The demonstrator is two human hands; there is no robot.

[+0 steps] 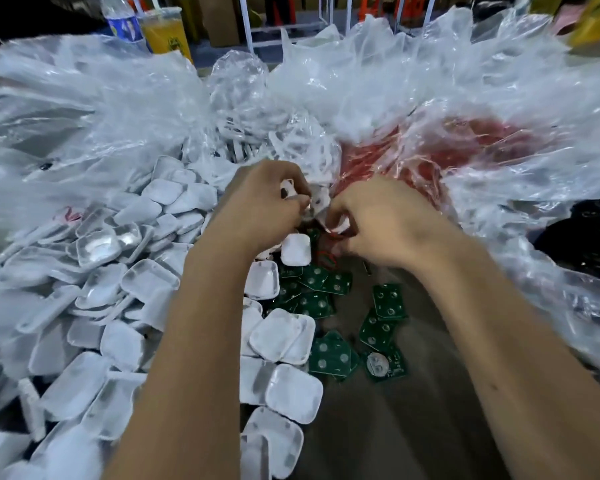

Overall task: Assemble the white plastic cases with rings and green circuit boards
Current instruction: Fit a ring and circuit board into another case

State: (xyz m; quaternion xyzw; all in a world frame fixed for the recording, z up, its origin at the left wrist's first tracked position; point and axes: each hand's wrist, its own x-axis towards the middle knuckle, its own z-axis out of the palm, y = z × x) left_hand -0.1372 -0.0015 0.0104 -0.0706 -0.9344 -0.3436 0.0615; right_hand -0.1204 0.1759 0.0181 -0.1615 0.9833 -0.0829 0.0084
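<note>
Bright, cool overhead light falls on the scene. Strong white glare glints off the crumpled clear plastic bags (378, 84) beyond the hands. The left hand (260, 206) and right hand (381, 223) look soft with motion blur, and what they pinch is indistinct. Below the forearms, soft shadow darkens the brown surface (395, 427). Edges bend outward with wide-angle distortion. The far background past the bags is dim and unfocused.

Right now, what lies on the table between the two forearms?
The head view shows green circuit boards scattered on the bare grey table between the forearms, with white cases spilling in from the left arm's side.
</note>
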